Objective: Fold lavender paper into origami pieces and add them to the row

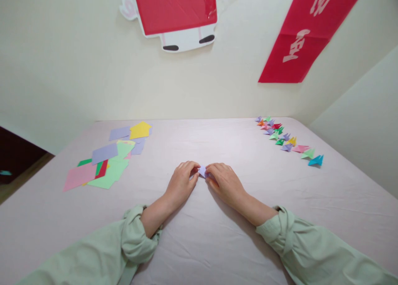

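A small piece of lilac folded paper (pixel 202 171) lies on the pale pink tablecloth (pixel 199 243) in the middle of the table. My left hand (pixel 181 183) rests on the cloth with its fingers curled and pinching the paper's left side. My right hand (pixel 224 180) mirrors it, fingertips pressed on the paper's right side. Most of the paper is hidden under my fingers. Both forearms wear rolled-up light green sleeves.
Loose coloured paper sheets (pixel 105 160) in pink, green, lilac and yellow lie spread at the left. A row of several small folded paper figures (pixel 287 141) runs along the far right. A cream wall with red hangings stands behind the table.
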Demonstrator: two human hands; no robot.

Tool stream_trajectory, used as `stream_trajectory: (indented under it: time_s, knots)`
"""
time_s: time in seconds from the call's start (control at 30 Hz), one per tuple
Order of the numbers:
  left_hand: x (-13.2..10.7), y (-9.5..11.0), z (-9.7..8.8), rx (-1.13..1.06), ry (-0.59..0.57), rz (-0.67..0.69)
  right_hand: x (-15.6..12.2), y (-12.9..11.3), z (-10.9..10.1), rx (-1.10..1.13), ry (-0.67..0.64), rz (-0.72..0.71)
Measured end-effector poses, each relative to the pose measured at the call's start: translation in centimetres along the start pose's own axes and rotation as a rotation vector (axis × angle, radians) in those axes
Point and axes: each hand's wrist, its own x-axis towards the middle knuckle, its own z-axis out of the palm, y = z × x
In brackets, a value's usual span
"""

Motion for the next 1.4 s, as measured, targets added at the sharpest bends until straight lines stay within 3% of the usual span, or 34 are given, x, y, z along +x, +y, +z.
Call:
stream_trajectory:
  time_s: [0.33, 0.63, 1.4]
  knots:
    - [0.07, 0.24, 0.05, -0.061, 0.027, 0.009, 0.22, -0.07, 0.06, -0.021, 0.001, 0.027]
    - [-0.16, -0.26, 0.08, 0.048, 0.048, -0.009, 0.09, 0.11, 0.27, 0.01, 0.026, 0.019]
    - [0.26, 0.11, -0.2, -0.025, -0.02, 0.053, 0.17, 0.29, 0.36, 0.007, 0.014, 0.027]
